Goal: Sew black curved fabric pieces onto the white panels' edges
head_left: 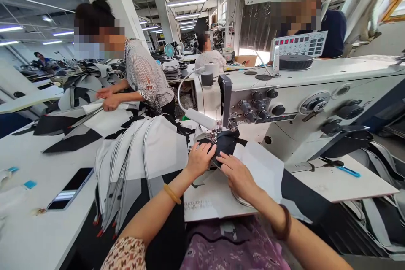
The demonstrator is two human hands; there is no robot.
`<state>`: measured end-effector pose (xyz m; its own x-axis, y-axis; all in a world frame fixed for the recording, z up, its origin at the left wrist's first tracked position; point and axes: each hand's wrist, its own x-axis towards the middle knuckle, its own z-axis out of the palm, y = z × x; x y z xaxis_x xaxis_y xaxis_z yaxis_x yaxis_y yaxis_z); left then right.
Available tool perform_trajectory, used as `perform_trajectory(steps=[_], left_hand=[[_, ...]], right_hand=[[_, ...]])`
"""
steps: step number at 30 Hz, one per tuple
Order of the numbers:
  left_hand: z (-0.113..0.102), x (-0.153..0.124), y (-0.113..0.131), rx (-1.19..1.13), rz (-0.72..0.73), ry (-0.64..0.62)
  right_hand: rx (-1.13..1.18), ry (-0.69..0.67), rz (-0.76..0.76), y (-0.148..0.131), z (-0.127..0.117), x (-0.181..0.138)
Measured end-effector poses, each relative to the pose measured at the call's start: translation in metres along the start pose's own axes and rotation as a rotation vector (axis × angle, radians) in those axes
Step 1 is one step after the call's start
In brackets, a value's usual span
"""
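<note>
At the needle of a white sewing machine point(247, 101), a black fabric piece point(227, 141) lies bunched under the presser foot point(214, 134). A white panel point(261, 166) extends from it to the right. My left hand point(200, 160) grips the black fabric just left of and in front of the foot, its fingers bent close together. Gripping the near edge of the same fabric is my right hand point(238, 175), fingertips close to the left hand. Both thumbs are largely hidden. Left of my hands hangs a fanned stack of white, grey and black panels point(164, 147).
A phone point(71, 187) lies on the left table point(28, 236). Scissors point(330, 161) and a blue cutter point(348, 171) rest right of the machine. At left, a co-worker point(142, 71) handles panels; another person point(332, 33) is behind the machine. More panels point(376, 219) hang at right.
</note>
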<state>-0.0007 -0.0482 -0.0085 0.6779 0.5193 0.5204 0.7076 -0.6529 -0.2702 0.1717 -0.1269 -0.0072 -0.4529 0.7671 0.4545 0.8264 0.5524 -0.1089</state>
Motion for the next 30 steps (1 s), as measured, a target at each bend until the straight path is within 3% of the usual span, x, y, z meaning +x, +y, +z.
perform_trajectory(steps=[2, 4, 7, 12, 18, 22, 27, 30], left_hand=[[-0.001, 0.002, -0.004, -0.044, 0.114, 0.015], [-0.002, 0.003, -0.006, -0.096, 0.23, 0.027], [0.004, 0.003, -0.006, -0.152, 0.214, 0.009], [0.024, 0.004, 0.005, -0.204, 0.011, 0.063], [0.028, 0.005, 0.016, -0.221, -0.094, 0.112], [0.027, 0.003, 0.011, -0.231, -0.037, 0.115], [0.02, 0.003, -0.004, -0.222, 0.144, 0.006], [0.017, 0.005, -0.009, -0.202, 0.231, 0.006]], right_hand=[[-0.021, -0.121, -0.089, 0.006, -0.009, 0.005], [-0.042, -0.267, -0.069, 0.005, -0.02, 0.012], [-0.074, -0.401, -0.01, 0.003, -0.034, 0.022], [-0.104, -0.399, 0.049, 0.01, -0.039, 0.027], [-0.067, -0.386, 0.072, 0.018, -0.036, 0.023], [-0.092, -0.376, 0.029, 0.017, -0.035, 0.023], [-0.104, -0.437, -0.059, 0.014, -0.04, 0.026], [-0.115, -0.468, -0.051, 0.014, -0.041, 0.03]])
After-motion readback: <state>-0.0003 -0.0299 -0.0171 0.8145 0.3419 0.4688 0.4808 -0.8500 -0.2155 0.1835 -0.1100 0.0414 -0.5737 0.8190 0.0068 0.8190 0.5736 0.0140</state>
